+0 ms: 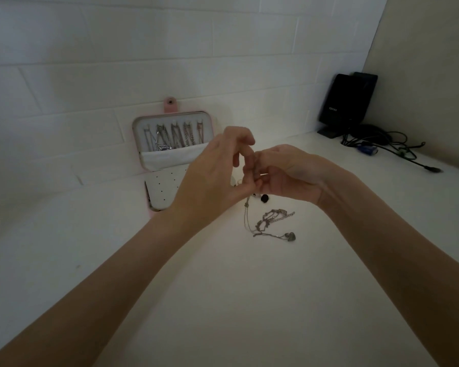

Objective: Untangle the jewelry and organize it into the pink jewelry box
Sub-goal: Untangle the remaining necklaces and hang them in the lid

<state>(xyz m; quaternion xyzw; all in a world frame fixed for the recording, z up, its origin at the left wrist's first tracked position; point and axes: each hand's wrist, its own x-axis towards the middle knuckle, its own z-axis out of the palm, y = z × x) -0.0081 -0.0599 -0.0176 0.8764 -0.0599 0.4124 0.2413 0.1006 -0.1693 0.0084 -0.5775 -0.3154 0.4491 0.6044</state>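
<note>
Dangling from my fingers, a thin silver chain (pixel 247 215) runs down to the white counter (pixel 223 300), where its lower end lies in a tangled heap of jewelry (pixel 272 223) with a small heart-shaped pendant (pixel 290 236) at the near edge. I'm pinching the top of that chain between both hands: my left hand (pixel 210 178) has thumb and forefinger curled in toward the meeting point, the other fingers arched above it, and my right hand (pixel 284 173) is curled tight against it, fingertips pressed to the same spot. A small dark bead (pixel 264 198) sits on the counter just under my right hand. Behind my hands, the pink jewelry box (pixel 170 144) stands open against the white tiled wall (pixel 143 49), several necklaces (pixel 174 136) hanging in a row inside its lid. Far right, a black device (pixel 346 99) and cables (pixel 382 147) sit in the corner.
</note>
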